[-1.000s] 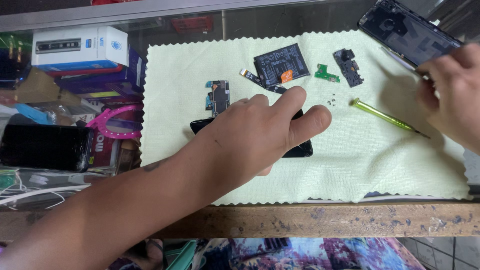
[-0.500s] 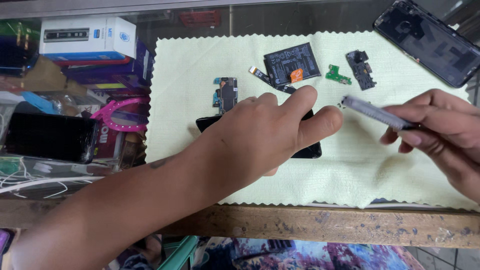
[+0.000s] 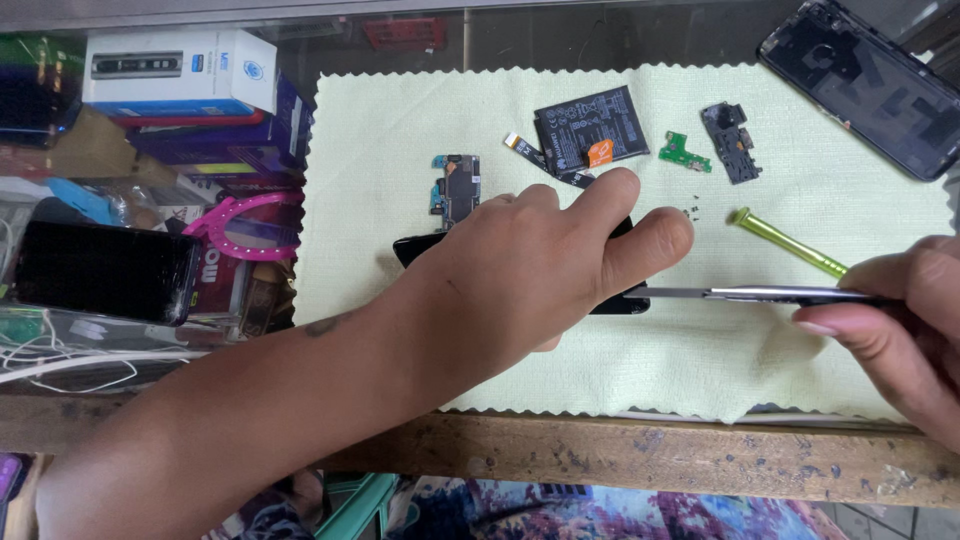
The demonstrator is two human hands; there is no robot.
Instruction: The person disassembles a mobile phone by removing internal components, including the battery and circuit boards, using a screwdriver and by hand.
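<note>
Glass counter (image 3: pixel 420 40) under pale cloth (image 3: pixel 400 120), strewn with stripped parts: back cover (image 3: pixel 865 85), battery (image 3: pixel 600 122), boards, screws. Phone (image 3: pixel 415 250) pinned mid-cloth by flattened left hand (image 3: pixel 540 265). Tweezers (image 3: pixel 760 294) pinched in right hand (image 3: pixel 900 325), tip at phone's edge. Teardown well along, unfinished.

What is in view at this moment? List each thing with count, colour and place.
cloth: one, pale yellow-green, spread on the counter
phone body: one, black, mid-cloth under the left hand
metal tool: one, silver, tip at the phone body's right end
battery: one, black, upper cloth
circuit boards: three small, dark or green, upper cloth
screwdriver: one, green, right of cloth
back cover: one, black, top right
dark phone: one, far left
box: one, white and blue, top left
left hand: pressing the phone body
right hand: holding the metal tool
</note>
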